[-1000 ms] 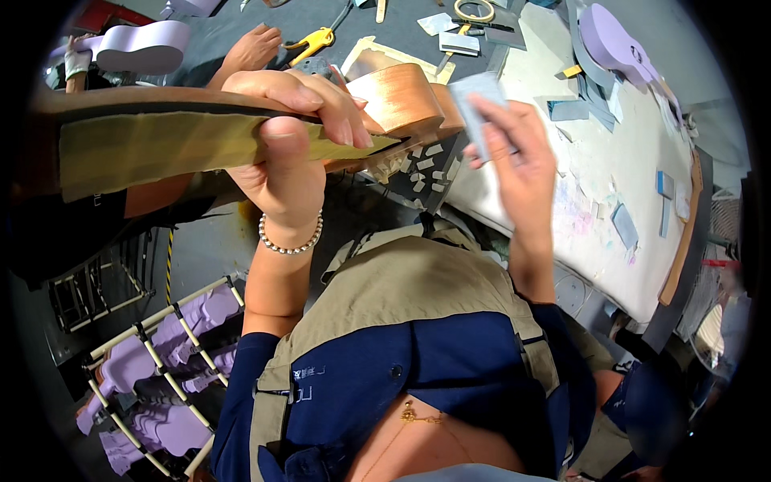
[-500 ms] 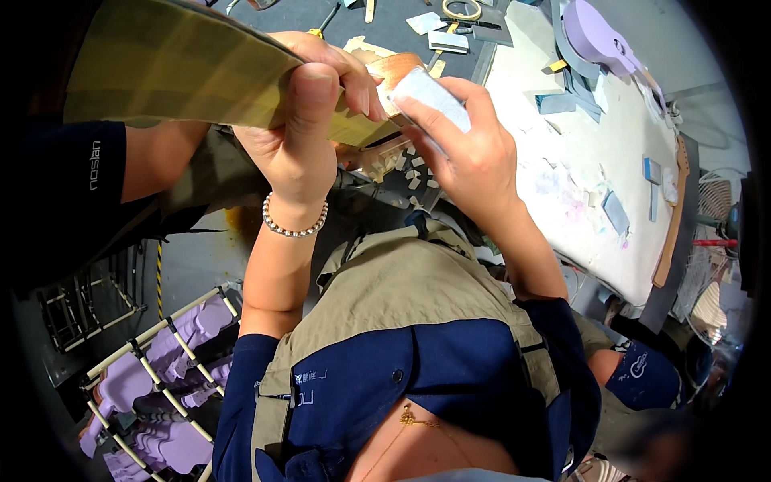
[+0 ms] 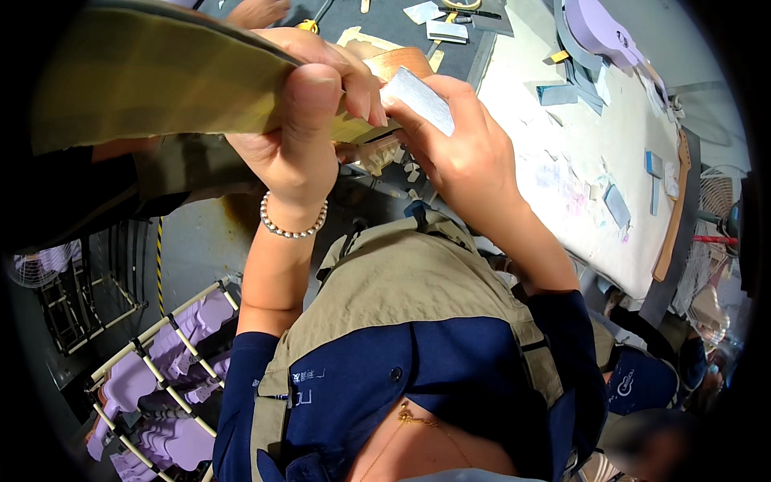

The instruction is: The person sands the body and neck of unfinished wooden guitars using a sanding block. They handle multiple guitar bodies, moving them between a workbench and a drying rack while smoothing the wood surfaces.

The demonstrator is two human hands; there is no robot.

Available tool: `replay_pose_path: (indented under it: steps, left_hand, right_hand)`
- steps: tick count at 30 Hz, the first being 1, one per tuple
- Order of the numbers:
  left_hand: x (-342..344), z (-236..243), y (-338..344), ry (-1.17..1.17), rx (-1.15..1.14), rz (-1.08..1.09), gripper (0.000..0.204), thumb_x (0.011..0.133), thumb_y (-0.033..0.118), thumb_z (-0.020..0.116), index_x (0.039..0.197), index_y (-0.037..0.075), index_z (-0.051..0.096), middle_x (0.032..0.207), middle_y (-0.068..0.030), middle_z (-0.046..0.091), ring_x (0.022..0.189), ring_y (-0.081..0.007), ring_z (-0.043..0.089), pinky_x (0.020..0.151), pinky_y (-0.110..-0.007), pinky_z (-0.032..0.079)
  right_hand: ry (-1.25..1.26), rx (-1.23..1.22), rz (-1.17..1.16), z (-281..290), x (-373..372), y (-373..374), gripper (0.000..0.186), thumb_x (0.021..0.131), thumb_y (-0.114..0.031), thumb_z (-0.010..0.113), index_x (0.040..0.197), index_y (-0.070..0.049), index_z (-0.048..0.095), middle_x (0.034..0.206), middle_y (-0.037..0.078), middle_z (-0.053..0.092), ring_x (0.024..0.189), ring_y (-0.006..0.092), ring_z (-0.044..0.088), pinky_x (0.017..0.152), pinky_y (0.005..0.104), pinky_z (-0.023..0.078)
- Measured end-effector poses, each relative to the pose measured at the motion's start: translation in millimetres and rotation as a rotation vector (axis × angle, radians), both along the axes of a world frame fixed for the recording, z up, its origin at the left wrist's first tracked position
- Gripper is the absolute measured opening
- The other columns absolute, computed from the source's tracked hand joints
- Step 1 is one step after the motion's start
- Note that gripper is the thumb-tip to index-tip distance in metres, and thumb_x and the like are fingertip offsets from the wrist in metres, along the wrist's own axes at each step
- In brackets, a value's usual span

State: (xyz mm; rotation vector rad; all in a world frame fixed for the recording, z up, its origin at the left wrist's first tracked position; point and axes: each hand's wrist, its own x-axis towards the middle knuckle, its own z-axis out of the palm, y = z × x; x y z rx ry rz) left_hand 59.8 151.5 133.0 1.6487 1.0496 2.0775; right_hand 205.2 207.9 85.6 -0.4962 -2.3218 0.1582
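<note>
Masking of pale yellow-green tape covers the long face of a wooden instrument (image 3: 161, 88) slanting across the upper left; its rounded copper-brown wooden end (image 3: 401, 60) shows behind my fingers. My left hand (image 3: 299, 132) is closed around the taped length, thumb on the near face and fingertips over the top edge. My right hand (image 3: 466, 153) grips a flat grey sanding pad (image 3: 422, 100) with thumb and fingers, just right of my left fingertips and up against the instrument, though the exact contact is hidden.
Another person's hand (image 3: 259, 11) is at the top. A white padded bench (image 3: 562, 225) at right holds a purple guitar (image 3: 602, 32) and sanding scraps (image 3: 617, 206). A dark table (image 3: 385, 20) carries pads and tape. A rack (image 3: 210, 287) holds purple bodies at lower left.
My right hand has moved left with the pad, onto the instrument beside my left hand. The taped length and my left hand have risen, with the left end swung nearer and larger in view.
</note>
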Motion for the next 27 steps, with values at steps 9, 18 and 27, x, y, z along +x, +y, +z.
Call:
replay_pose_path:
  steps: [9, 18, 27]
  left_hand:
    - [-5, -2, -1, -0.042, 0.001, 0.004, 0.037, 0.094, 0.043, 0.040, 0.094, 0.006, 0.045, 0.060, -0.0063, 0.047, 0.046, -0.0164, 0.046, 0.052, -0.031, 0.041]
    - [-4, -7, 4, -0.109, 0.145, -0.145, 0.027, 0.093, 0.027, 0.048, 0.090, 0.001, 0.042, 0.059, -0.0107, 0.049, 0.046, -0.0168, 0.049, 0.047, -0.030, 0.047]
    - [2, -5, -10, -0.073, -0.001, -0.013, 0.040, 0.094, 0.047, 0.035, 0.095, 0.008, 0.042, 0.060, -0.0049, 0.045, 0.046, -0.0151, 0.044, 0.056, -0.033, 0.041]
  right_hand:
    - [0.027, -0.063, -0.026, 7, 32, 5, 0.024, 0.079, -0.018, 0.063, 0.101, -0.007, 0.065, 0.110, 0.012, 0.059, 0.077, 0.0194, 0.058, 0.063, 0.0286, 0.045]
    - [0.551, -1.385, 0.102, -7, 20, 6, 0.033, 0.094, -0.026, 0.047, 0.102, 0.004, 0.057, 0.070, 0.007, 0.060, 0.050, 0.0103, 0.058, 0.043, 0.0193, 0.039]
    - [0.427, -0.735, -0.064, -24, 13, 9, 0.028, 0.086, -0.019, 0.060, 0.107, -0.001, 0.057, 0.088, 0.010, 0.059, 0.071, 0.0153, 0.061, 0.058, 0.0254, 0.047]
